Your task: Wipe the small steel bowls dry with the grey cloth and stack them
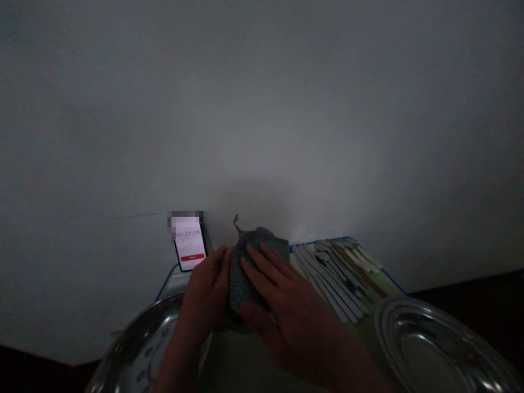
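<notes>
In the middle of the head view a dark grey cloth (257, 289) with a fine checked or mesh-like edge is bunched up, a thin tail sticking up at its top left. My left hand (208, 286) is closed on the cloth's left side. Flat across its front lies my right hand (286, 300), fingers stretched out and thumb apart. Whether anything is inside or behind the cloth is hidden. Just right of it, several knives (327, 289) lie side by side, with spoons (323, 255) beyond them.
A phone (190, 243) showing a timer leans against the wall (262, 120). Steel basins stand at lower left (139, 338) and lower right (426, 355). Brown chopsticks (358, 267) and white-handled cutlery (366, 261) lie on the blue-edged table (245, 360).
</notes>
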